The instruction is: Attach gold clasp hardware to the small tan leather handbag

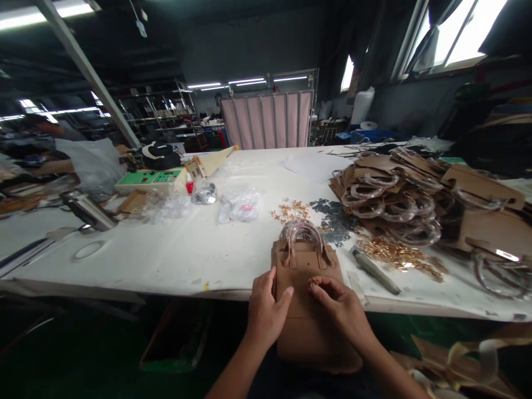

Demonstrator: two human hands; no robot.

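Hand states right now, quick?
Left hand: open, resting flat on the tan handbag.
Right hand: fingertips pinched shut on a small gold fitting, held against the handbag.

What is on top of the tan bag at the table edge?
The left hand lies flat on the tan bag; the right hand pinches a small gold fitting against it. The bag's surface beneath both hands is covered.

Bag (310, 266) plain tan-brown, no pattern — small fitting (312, 282) on it is gold. Table (187, 249) white with grey smudges. Loose hardware pile (399, 256) gold, flat bits (332, 216) dark grey. Stacked bags (415, 183) same tan. Control box (149, 177) green — screen (268, 119) pink with grey stripes.
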